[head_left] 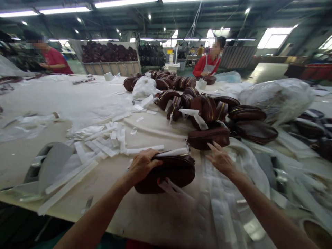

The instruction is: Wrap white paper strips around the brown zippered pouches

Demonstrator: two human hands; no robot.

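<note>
My left hand [146,164] grips the top edge of a dark brown leather bag [166,174] at its left side. A zipper runs along the bag's top, and a white strip lies across it. From the front of this bag hangs a pale, blurred strip [176,190]. My right hand [220,159] is apart from that bag, its fingers stretched out. Its fingertips are at the lower edge of a second brown bag [209,137]; whether they touch it I cannot tell.
Several brown bags [203,107] are heaped behind. White paper strips [103,147] lie to the left, near a grey tape dispenser [49,169]. Clear plastic [280,97] bulges at the right. Two people in red, one at right [207,65], work across the white table [64,100].
</note>
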